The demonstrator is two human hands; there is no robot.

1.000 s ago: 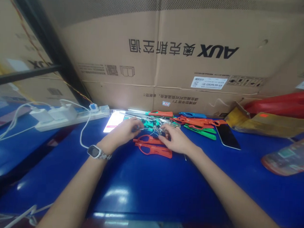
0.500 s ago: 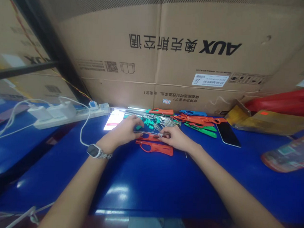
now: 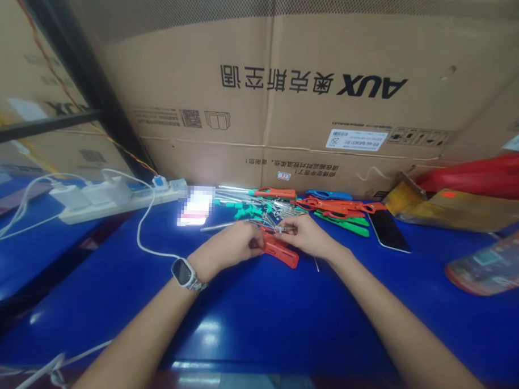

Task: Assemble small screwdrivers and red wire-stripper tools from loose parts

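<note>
Red shell (image 3: pixel 282 252), a handle-shaped piece, is lying on the blue table (image 3: pixel 276 325), its plain end slanting toward the wearer; taking it as landmark. Left hand (image 3: pixel 239 242) is gripping the shell's left end, thumb and fingers closing on it; the curled fingers are hiding that end. Right hand (image 3: pixel 306 236) is pinching a small silvery part (image 3: pixel 287 229) just over the shell's far edge, fingertips together on it; blur is obscuring its form. A thin metal rod (image 3: pixel 218 226) is poking out left of the shell, running behind the left hand; cannot tell where its other end is lying. A watch (image 3: pixel 182 272) is sitting on the left wrist, left of the shell.

Just beyond the shell, green parts (image 3: pixel 242 210) and loose metal pieces (image 3: pixel 280 206) are lying in a heap. An orange-and-green lighter-shaped piece (image 3: pixel 276 193) is resting behind that heap. Beyond the shell and to its right, a blue handle (image 3: pixel 330 195), orange handles (image 3: pixel 339 207) and green handles (image 3: pixel 347 224) are lying in a cluster. A dark phone (image 3: pixel 388 230) is lying farther right of the shell. Well left of it, a white power strip (image 3: pixel 131 201) is carrying plugs.
</note>
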